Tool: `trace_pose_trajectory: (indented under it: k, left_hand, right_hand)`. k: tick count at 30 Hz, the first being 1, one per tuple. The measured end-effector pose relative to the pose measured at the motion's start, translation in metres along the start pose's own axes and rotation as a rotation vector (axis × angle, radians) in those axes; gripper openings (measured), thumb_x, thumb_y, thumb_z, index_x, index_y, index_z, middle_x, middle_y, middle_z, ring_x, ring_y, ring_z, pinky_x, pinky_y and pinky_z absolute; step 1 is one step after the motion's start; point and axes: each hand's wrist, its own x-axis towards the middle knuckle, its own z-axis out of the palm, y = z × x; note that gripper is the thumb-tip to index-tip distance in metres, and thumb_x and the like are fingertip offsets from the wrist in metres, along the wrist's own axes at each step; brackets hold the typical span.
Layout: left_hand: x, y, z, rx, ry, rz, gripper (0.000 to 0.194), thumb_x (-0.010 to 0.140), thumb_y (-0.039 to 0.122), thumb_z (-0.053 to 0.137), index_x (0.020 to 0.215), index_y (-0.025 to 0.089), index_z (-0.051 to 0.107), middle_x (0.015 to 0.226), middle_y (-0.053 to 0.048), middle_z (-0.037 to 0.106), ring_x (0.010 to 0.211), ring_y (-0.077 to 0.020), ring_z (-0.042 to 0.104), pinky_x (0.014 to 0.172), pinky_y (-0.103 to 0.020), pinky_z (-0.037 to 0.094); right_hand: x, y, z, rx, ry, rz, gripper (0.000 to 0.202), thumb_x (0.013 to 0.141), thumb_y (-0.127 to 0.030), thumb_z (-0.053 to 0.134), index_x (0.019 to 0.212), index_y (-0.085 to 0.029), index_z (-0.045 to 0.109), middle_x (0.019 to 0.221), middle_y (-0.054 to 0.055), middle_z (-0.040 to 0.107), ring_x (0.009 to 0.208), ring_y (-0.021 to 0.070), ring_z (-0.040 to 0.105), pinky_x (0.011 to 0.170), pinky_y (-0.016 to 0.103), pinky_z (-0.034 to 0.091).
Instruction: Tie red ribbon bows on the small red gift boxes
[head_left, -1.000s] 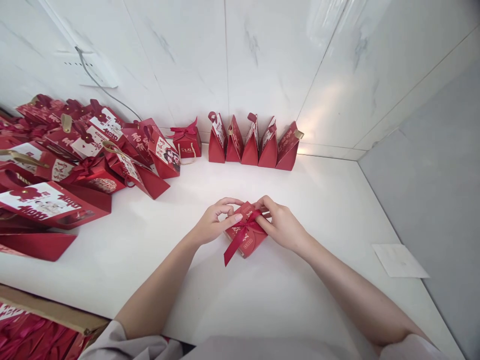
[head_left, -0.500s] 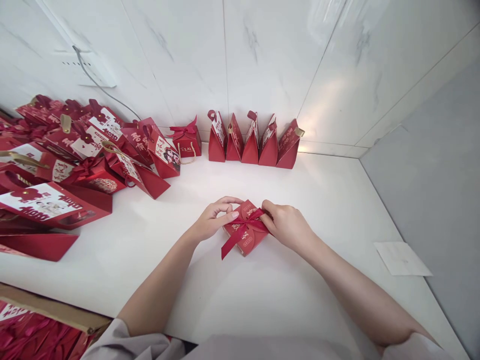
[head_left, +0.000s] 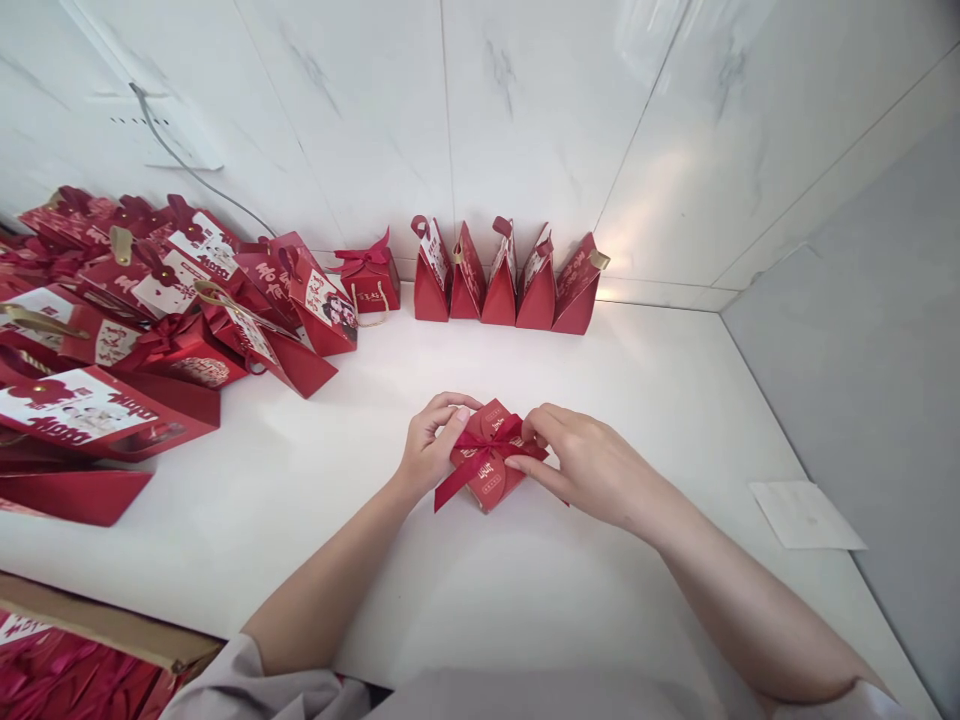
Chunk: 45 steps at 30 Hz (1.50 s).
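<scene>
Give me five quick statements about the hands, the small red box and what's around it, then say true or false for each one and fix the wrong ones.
1. The left hand touches the small red box. True.
2. The right hand grips scissors. False: its fingers are at the box's red ribbon.
3. Five pointed boxes stand in a row near the wall. True.
4. A mug stands to the right of the hands. False: white paper lies there.
5. One ribbon end sticks out past the box. True.
</scene>
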Motion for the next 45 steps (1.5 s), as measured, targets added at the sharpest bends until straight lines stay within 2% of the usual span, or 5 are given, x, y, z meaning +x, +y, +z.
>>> trace_pose_trajectory:
  k: [5, 11, 26, 34, 45]
  left_hand:
    - [0.000, -0.003, -0.001, 0.000, 0.003, 0.029, 0.040, 0.095, 0.035, 0.047, 0.065, 0.017, 0.066, 0.106, -0.007, 0.064, 0.099, -0.0200, 0.061, 0.091, -0.034, 0.047]
    - [0.000, -0.006, 0.000, -0.015, 0.023, 0.043, 0.040, 0.095, 0.035, 0.048, 0.066, 0.017, 0.068, 0.104, -0.008, 0.065, 0.097, -0.0202, 0.061, 0.088, -0.034, 0.046]
    - [0.003, -0.009, -0.001, 0.015, 0.037, 0.050, 0.037, 0.095, 0.034, 0.049, 0.069, 0.018, 0.070, 0.105, -0.007, 0.063, 0.098, -0.0213, 0.060, 0.088, -0.035, 0.046]
    - [0.001, -0.011, 0.004, -0.129, 0.022, 0.034, 0.042, 0.096, 0.036, 0.047, 0.066, 0.018, 0.070, 0.106, -0.008, 0.063, 0.099, -0.0215, 0.061, 0.085, -0.035, 0.046]
    - [0.002, -0.010, 0.000, -0.264, -0.006, -0.051, 0.043, 0.085, 0.034, 0.064, 0.050, 0.015, 0.049, 0.109, -0.008, 0.064, 0.094, -0.0202, 0.063, 0.083, -0.033, 0.048]
  right_hand:
    - [0.001, 0.004, 0.000, 0.260, -0.071, 0.038, 0.018, 0.093, -0.024, 0.053, 0.078, -0.023, 0.045, 0.077, -0.002, 0.057, 0.067, 0.0150, 0.050, 0.060, 0.027, 0.039]
    - [0.003, 0.002, -0.002, 0.582, -0.088, 0.197, 0.004, 0.099, -0.027, 0.039, 0.098, -0.028, 0.042, 0.074, -0.005, 0.059, 0.062, 0.0137, 0.052, 0.059, 0.026, 0.039]
    - [0.000, 0.018, -0.022, 0.376, -0.280, 0.147, 0.008, 0.096, -0.025, 0.041, 0.101, -0.029, 0.044, 0.069, -0.007, 0.063, 0.053, 0.0124, 0.046, 0.052, 0.023, 0.036]
    - [0.005, 0.009, -0.015, 0.594, -0.331, 0.367, 0.038, 0.093, -0.058, 0.044, 0.084, -0.022, 0.055, 0.061, -0.003, 0.066, 0.048, 0.0134, 0.061, 0.053, 0.025, 0.044]
    - [0.015, 0.017, 0.000, 0.741, -0.305, 0.411, 0.030, 0.093, -0.046, 0.049, 0.076, -0.021, 0.055, 0.042, -0.006, 0.057, 0.031, 0.0079, 0.043, 0.038, 0.018, 0.036]
